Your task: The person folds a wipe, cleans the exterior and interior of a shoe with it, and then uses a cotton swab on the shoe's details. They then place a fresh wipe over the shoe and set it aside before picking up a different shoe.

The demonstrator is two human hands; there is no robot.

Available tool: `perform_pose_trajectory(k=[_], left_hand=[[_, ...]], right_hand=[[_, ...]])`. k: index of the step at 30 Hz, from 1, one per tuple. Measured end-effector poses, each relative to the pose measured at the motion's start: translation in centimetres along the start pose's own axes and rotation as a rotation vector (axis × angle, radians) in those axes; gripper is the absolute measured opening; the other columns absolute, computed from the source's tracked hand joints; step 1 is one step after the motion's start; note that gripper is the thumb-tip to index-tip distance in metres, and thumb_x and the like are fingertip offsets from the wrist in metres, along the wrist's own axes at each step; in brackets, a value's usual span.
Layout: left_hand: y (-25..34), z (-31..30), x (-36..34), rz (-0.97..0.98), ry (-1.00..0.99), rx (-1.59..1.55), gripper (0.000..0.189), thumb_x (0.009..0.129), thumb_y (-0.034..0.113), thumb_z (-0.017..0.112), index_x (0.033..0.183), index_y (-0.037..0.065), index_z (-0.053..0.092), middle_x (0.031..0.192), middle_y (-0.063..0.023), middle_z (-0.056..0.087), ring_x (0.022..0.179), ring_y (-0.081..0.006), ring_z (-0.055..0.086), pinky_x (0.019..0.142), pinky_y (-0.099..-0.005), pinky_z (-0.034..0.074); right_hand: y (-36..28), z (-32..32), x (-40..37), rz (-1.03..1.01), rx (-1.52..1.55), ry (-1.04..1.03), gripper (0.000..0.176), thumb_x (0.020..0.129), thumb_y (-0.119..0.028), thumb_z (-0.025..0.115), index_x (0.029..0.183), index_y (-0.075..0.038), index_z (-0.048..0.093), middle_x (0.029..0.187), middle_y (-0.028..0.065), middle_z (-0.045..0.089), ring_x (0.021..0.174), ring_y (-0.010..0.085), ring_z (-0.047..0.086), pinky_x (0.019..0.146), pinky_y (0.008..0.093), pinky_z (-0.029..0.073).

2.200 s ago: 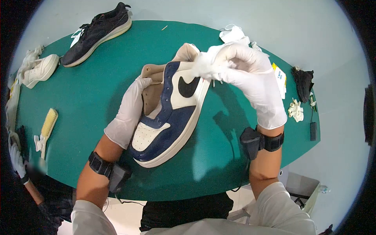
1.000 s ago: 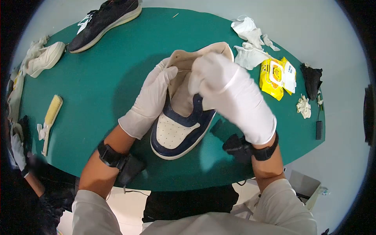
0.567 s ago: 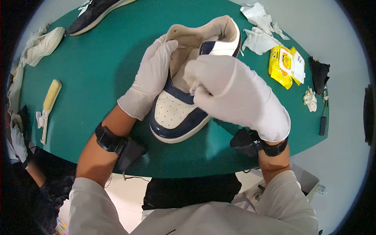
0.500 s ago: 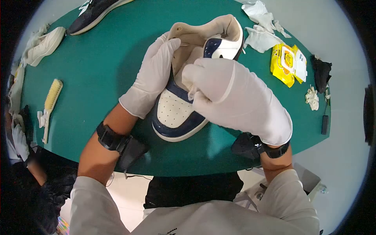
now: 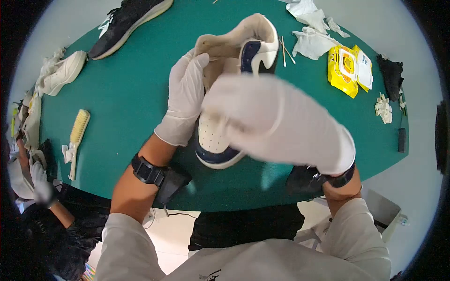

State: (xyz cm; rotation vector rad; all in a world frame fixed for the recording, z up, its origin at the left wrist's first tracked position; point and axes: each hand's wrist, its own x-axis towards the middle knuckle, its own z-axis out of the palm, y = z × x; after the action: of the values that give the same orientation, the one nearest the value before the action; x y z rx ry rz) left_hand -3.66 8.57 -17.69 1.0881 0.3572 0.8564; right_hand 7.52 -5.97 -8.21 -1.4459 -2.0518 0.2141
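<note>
A white and navy sneaker (image 5: 213,136) with a beige lining rests on the green table, its toe toward me. My left hand (image 5: 183,100), in a white glove, grips the left side of its collar, thumb at the inner lining. Over the tongue and lace area is my right hand (image 5: 276,117), also gloved and smeared by motion. Its fingers are too blurred to tell whether they hold anything. It covers the middle of the shoe.
Around the green table (image 5: 126,84) lie a brush (image 5: 78,129), a black shoe (image 5: 124,28), a white shoe (image 5: 65,75), cotton swabs (image 5: 284,51), white wipes (image 5: 314,43) and a yellow wipes pack (image 5: 341,70). A co-worker's gloved hand (image 5: 41,185) shows at the left.
My right hand has shifted a little down and left over the shoe and is now blurred. The swabs right of the shoe have come into clear sight. The whole view has shifted slightly.
</note>
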Motion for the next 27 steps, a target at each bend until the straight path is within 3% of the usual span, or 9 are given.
perform_pose_trajectory(k=[1,2,4,7,10,16,22,24,27], left_hand=[[-0.1,-0.6,0.3,0.044,0.005,0.013,0.034,0.102,0.016,0.054,0.130,-0.005,0.055,0.118,-0.0082,0.065,0.105,-0.0149,0.062,0.093,-0.0281,0.050],[-0.1,-1.0,0.7,0.114,0.045,0.032,0.034,0.103,0.015,0.054,0.131,-0.005,0.055,0.118,-0.0084,0.064,0.104,-0.0146,0.062,0.093,-0.0280,0.050],[0.0,-1.5,1.3,0.250,0.120,0.071,0.035,0.103,0.014,0.053,0.132,-0.005,0.055,0.118,-0.0086,0.064,0.102,-0.0140,0.062,0.091,-0.0278,0.050],[1.4,-1.3,1.9,0.203,0.254,0.212,0.037,0.102,0.016,0.055,0.132,-0.005,0.055,0.116,-0.0093,0.064,0.103,-0.0141,0.061,0.091,-0.0268,0.050],[2.1,-1.5,1.9,0.173,0.163,0.384,0.046,0.101,0.021,0.055,0.138,-0.005,0.051,0.123,-0.0096,0.062,0.111,-0.0158,0.059,0.098,-0.0281,0.046],[2.7,-1.7,2.3,0.023,-0.074,0.314,0.053,0.103,0.018,0.046,0.151,-0.001,0.039,0.151,-0.0122,0.046,0.134,-0.0201,0.047,0.112,-0.0313,0.037],[1.8,-2.0,1.9,0.095,-0.122,0.501,0.067,0.100,0.012,0.057,0.157,0.003,0.025,0.155,-0.0139,0.040,0.139,-0.0228,0.043,0.115,-0.0342,0.035],[2.0,-1.9,1.8,0.067,-0.108,0.466,0.068,0.100,0.012,0.058,0.158,0.003,0.024,0.155,-0.0149,0.038,0.139,-0.0240,0.042,0.115,-0.0341,0.034],[2.3,-2.7,2.1,0.040,-0.085,0.480,0.057,0.098,0.009,0.061,0.149,0.005,0.036,0.139,-0.0108,0.051,0.123,-0.0184,0.052,0.104,-0.0323,0.044]], right_hand=[[0.0,-1.4,-0.1,0.027,-0.076,0.066,0.023,0.083,-0.012,0.064,0.105,-0.007,0.065,0.101,0.0123,0.064,0.091,0.0330,0.063,0.078,0.0386,0.054],[0.2,-2.8,1.2,0.075,-0.036,-0.004,0.019,0.086,-0.008,0.064,0.105,-0.003,0.064,0.101,0.0098,0.067,0.091,0.0235,0.066,0.083,0.0311,0.053],[1.3,-3.4,1.6,0.350,0.323,0.033,0.014,0.090,-0.004,0.063,0.103,0.001,0.063,0.097,0.0042,0.065,0.091,0.0112,0.062,0.086,0.0251,0.050],[5.1,-2.3,2.2,0.157,0.501,0.286,0.012,0.090,-0.013,0.066,0.094,-0.002,0.070,0.083,0.0007,0.066,0.083,0.0062,0.060,0.076,0.0239,0.050],[6.1,-2.9,2.1,0.357,0.637,0.241,0.014,0.090,-0.017,0.070,0.094,-0.003,0.071,0.083,0.0011,0.068,0.082,0.0058,0.058,0.076,0.0233,0.049],[8.1,-2.0,1.4,0.341,0.504,0.223,0.019,0.087,-0.021,0.074,0.098,-0.006,0.070,0.084,0.0025,0.067,0.078,0.0080,0.057,0.074,0.0259,0.048],[7.1,-1.0,1.1,0.414,0.513,0.236,0.020,0.090,-0.020,0.071,0.101,-0.006,0.061,0.077,-0.0019,0.053,0.075,0.0076,0.048,0.070,0.0255,0.043],[8.2,0.1,1.1,0.371,0.297,0.260,0.018,0.089,-0.016,0.065,0.102,-0.003,0.061,0.078,0.0086,0.058,0.073,0.0176,0.055,0.071,0.0307,0.048],[8.2,0.4,1.2,0.417,0.145,0.203,0.019,0.087,-0.014,0.062,0.102,-0.002,0.062,0.082,0.0173,0.063,0.073,0.0283,0.061,0.070,0.0352,0.051]])
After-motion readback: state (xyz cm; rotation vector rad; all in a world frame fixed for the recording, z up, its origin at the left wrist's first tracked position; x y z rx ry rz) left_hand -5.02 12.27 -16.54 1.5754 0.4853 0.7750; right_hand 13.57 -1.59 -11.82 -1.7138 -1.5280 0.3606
